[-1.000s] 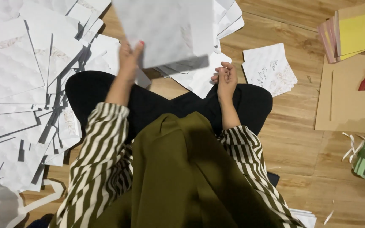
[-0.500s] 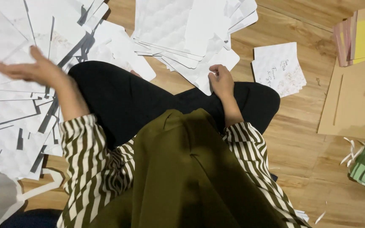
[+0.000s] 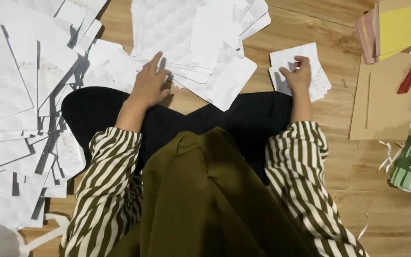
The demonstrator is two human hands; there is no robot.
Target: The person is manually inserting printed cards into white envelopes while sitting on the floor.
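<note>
Left hand (image 3: 149, 84): fingers spread flat, gripping nothing, tips resting on the near edge of the stack of white embossed cards (image 3: 186, 38) straight ahead on the wooden floor (image 3: 338, 157). Right hand (image 3: 298, 74): fingers curled onto a small pile of white cards (image 3: 310, 66), pinching its top sheet. Larger spread of white sheets (image 3: 10, 109) at far left. Brown cardboard (image 3: 381, 104) with red cutter (image 3: 410, 77) on the right.

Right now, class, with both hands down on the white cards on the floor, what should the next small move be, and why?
Probably closing the right hand on the top card of the small white stack. Its fingers already curl over that stack's near edge, while the left hand only rests flat at the edge of the large fanned pile, gripping nothing.
</note>
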